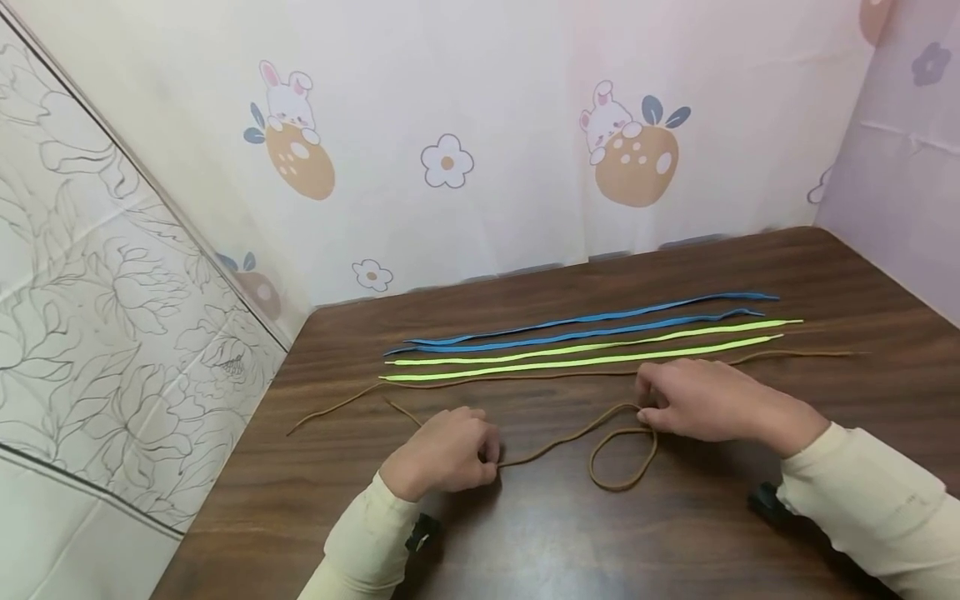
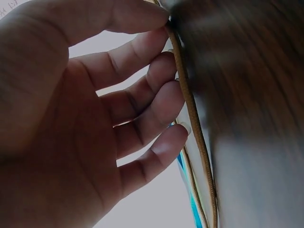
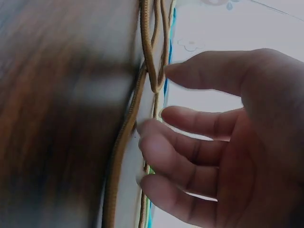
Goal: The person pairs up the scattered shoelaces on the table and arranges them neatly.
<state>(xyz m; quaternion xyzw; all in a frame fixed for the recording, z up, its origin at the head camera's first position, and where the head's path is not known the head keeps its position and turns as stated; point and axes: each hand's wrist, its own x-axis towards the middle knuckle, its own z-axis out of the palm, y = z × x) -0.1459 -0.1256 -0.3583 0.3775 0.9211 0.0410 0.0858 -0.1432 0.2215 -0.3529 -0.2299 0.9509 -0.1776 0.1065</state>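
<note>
A loose brown shoelace (image 1: 555, 448) winds across the dark wooden table, with a small loop at its right part. My left hand (image 1: 450, 450) pinches it between thumb and index finger, low over the tabletop; the other fingers are loosely bent in the left wrist view. By the loop is my right hand (image 1: 701, 400), its thumb (image 3: 183, 76) at the lace and a gap between thumb and index finger in the right wrist view. Just beyond the hands, a second brown shoelace (image 1: 525, 377) lies stretched sideways, partly hidden behind the right hand.
Two neon yellow-green shoelaces (image 1: 570, 363) and two blue shoelaces (image 1: 600, 317) lie in near-parallel rows toward the back of the table (image 1: 570, 542). A wall covering (image 1: 510, 83) with rabbit prints rises behind the table's back edge, and a flower-patterned panel (image 1: 112, 275) stands at the left.
</note>
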